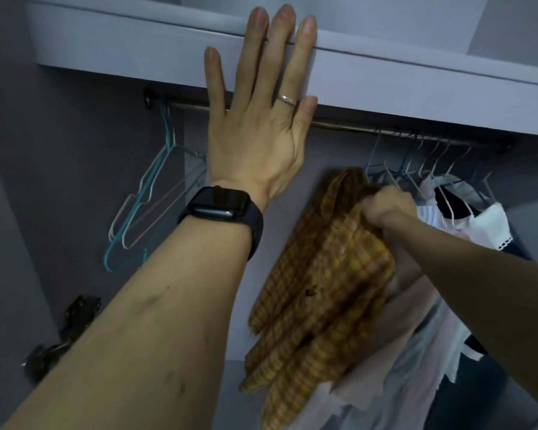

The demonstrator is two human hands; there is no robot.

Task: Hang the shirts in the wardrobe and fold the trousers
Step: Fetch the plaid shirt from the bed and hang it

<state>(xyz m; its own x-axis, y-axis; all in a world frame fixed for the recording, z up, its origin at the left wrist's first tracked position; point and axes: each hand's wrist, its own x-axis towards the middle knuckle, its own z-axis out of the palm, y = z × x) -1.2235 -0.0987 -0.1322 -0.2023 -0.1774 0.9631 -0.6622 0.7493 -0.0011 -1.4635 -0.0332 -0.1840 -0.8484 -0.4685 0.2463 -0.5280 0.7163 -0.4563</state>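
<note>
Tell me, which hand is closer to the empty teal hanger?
Left. The left hand presses flat on the shelf edge, just up and right of the teal hanger. The right hand grips the yellow checked shirt, much farther right.

Two bare forearms and hands, seen from the wearer's own eyes. The left forearm (pixel 156 321) is uncovered right up to the picture's edge and shows a few small dark marks. At its wrist sits a black smartwatch (pixel 218 206) with a rounded rectangular face, dark screen and wide black band. The left hand (pixel 258 131) wears a thin silver ring (pixel 286 100); its nails are short and plain. The right forearm (pixel 479 274) and right hand (pixel 389 206) are bare.
</note>
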